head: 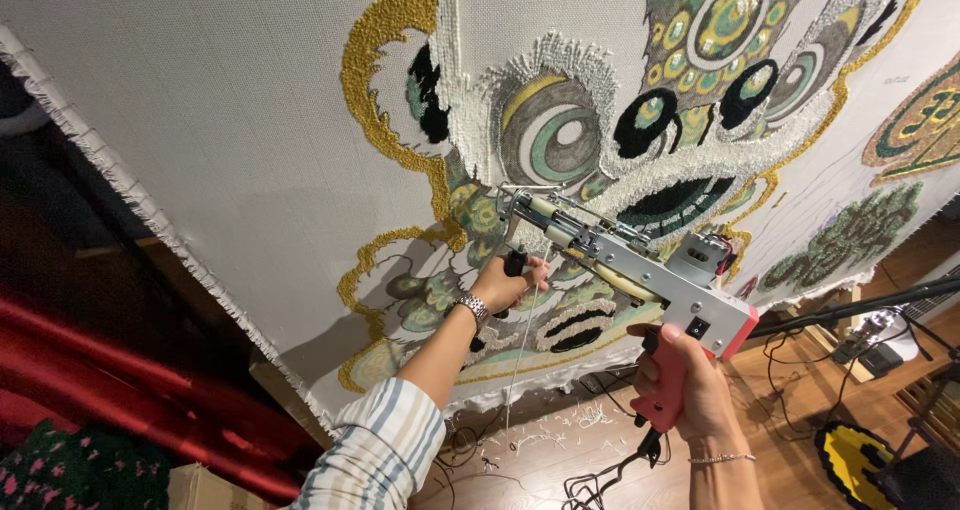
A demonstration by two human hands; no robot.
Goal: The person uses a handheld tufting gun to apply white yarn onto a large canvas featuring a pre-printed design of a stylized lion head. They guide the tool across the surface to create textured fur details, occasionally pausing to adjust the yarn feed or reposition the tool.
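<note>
Head view: looks along both arms at a tufting gun (625,260) pressed nose-first against a stretched backing cloth (220,120); the gun serves as the landmark below.
Left of the gun: bare pale cloth with a frayed edge, then a gold yarn outline (362,70) curling beside the worked area.
Left hand (505,282): just below the gun's nose, fingers curled tightly round the black front grip (515,263); a metal wristwatch (473,309) sits on the wrist above a striped sleeve (380,440).
Gun, look: silver metal frame, cream rods along the top, pink body and handle, a black switch on its side, a dark cable (610,475) hanging below.
Gun, handling: likely rigid and fairly heavy at the front, so a two-point hold seems right, at the front grip and the rear handle; the exposed rods and needle end are no place for fingers.
Right hand (690,385): under the gun's rear, wrapped closed round the pink handle (668,375), a thin bracelet (722,458) at the wrist.
Behind the gun: dense tufted pile in green, black, white and grey rings.
Right of the gun: wooden floor (780,410) with yarn scraps.
</note>
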